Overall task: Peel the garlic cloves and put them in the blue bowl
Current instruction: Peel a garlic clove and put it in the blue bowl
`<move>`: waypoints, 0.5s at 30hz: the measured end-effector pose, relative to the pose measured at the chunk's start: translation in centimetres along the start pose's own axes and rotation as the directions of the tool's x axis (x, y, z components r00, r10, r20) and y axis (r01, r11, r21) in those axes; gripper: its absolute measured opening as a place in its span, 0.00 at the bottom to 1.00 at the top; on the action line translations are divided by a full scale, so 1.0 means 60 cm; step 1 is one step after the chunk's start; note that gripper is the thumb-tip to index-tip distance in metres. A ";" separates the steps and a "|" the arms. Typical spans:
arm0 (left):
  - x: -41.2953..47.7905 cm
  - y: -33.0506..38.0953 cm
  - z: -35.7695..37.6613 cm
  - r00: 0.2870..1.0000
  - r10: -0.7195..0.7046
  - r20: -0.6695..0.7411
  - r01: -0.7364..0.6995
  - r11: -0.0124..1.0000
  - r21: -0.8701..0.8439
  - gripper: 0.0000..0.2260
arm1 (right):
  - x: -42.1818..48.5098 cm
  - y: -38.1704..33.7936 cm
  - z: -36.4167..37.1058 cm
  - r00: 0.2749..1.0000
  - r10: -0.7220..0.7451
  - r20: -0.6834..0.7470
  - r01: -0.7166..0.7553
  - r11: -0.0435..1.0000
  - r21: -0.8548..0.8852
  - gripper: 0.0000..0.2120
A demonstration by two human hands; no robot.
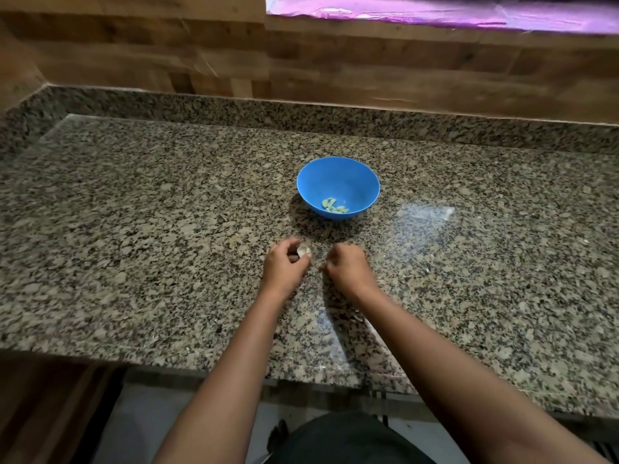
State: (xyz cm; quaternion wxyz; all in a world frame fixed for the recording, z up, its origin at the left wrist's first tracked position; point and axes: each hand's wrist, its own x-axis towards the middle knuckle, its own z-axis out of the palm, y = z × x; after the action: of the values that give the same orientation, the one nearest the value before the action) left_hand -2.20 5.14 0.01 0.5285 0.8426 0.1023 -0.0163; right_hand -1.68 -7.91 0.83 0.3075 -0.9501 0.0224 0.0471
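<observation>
Left hand (284, 266): curled round pale garlic (303, 251), axis too blurred to tell. Right hand (346, 266): fingers curled, low over worktop (134, 229); any hold cannot be told.

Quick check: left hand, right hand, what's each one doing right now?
Left hand: fingers curled round a whitish garlic piece.
Right hand: fingers curled; whether they pinch anything cannot be told.

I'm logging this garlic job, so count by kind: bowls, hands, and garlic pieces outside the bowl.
Bowl: 1
Hands: 2, left hand and right hand
Garlic piece outside the bowl: 1, held in the left hand
Total: 4
The cloves inside the bowl are too blurred to count.
</observation>
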 end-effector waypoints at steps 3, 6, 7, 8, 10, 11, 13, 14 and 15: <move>-0.015 0.003 -0.002 0.999 0.026 -0.027 -0.025 0.999 0.031 0.17 | 0.001 -0.003 -0.006 0.999 -0.037 0.023 0.039 0.994 -0.104 0.07; -0.037 0.010 0.000 0.988 0.139 -0.070 -0.127 0.981 0.144 0.16 | -0.008 0.009 -0.030 0.993 0.071 0.099 -0.090 0.974 0.207 0.07; -0.044 0.011 0.003 0.978 0.193 -0.077 -0.177 0.968 0.177 0.15 | -0.013 0.014 -0.041 0.981 0.134 0.140 -0.177 0.912 0.369 0.06; -0.050 0.012 0.007 0.966 0.249 -0.075 -0.230 0.952 0.199 0.14 | -0.018 0.019 -0.052 0.963 0.191 0.189 -0.262 0.818 0.512 0.04; -0.059 0.015 0.019 0.938 0.346 -0.026 -0.332 0.916 0.226 0.13 | -0.024 0.029 -0.076 0.935 0.247 0.255 -0.355 0.677 0.645 0.03; -0.061 0.015 0.028 0.927 0.375 0.023 -0.370 0.900 0.232 0.14 | -0.026 0.035 -0.086 0.931 0.250 0.266 -0.365 0.652 0.664 0.02; -0.062 0.014 0.047 0.909 0.393 0.141 -0.416 0.875 0.246 0.16 | -0.027 0.050 -0.098 0.939 0.242 0.245 -0.345 0.681 0.646 0.02; -0.062 0.014 0.056 0.905 0.376 0.199 -0.420 0.864 0.278 0.18 | -0.026 0.057 -0.102 0.948 0.238 0.213 -0.319 0.741 0.591 0.03; -0.060 0.010 0.066 0.902 0.347 0.256 -0.421 0.840 0.342 0.20 | -0.025 0.066 -0.104 0.958 0.231 0.172 -0.287 0.818 0.498 0.05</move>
State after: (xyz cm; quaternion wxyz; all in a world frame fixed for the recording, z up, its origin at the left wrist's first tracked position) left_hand -5.28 0.80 -0.70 0.3502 0.9284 -0.1237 -0.0073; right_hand -2.96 -14.74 3.74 0.5431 -0.8164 0.1472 0.1299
